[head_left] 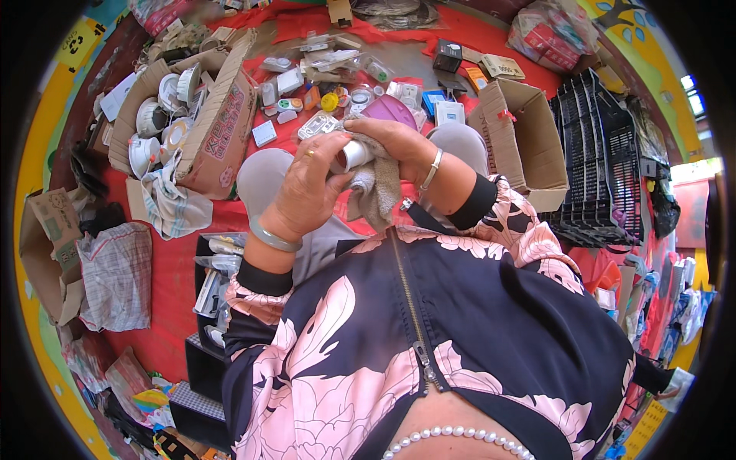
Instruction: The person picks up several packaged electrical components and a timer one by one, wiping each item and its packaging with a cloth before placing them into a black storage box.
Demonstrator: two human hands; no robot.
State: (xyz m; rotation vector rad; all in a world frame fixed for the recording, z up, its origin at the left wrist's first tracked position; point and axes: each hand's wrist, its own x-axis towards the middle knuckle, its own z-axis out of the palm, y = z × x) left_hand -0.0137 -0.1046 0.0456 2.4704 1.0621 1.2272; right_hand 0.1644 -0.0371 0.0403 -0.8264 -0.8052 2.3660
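Close in front of my body, both hands work around a small white cylindrical item [354, 156]; its exact kind does not show. My left hand [305, 184] is closed, with fingers and thumb around the cylinder's left end. A grey-beige cloth [377, 192] wraps its right side and hangs below it. Closed over that cloth, my right hand [395, 146] presses it against the item. The cloth and my fingers hide part of the cylinder. Just beyond my hands, a clear plastic package [318, 124] and a purple piece [389, 110] lie among small goods.
To the left stands a cardboard box [218, 126] full of round white light fittings [149, 116], a striped cloth [175, 201] over its corner. At right are another open cardboard box [529, 126] and a black plastic crate [594, 146]. Small packaged parts cover the red ground sheet [165, 307].
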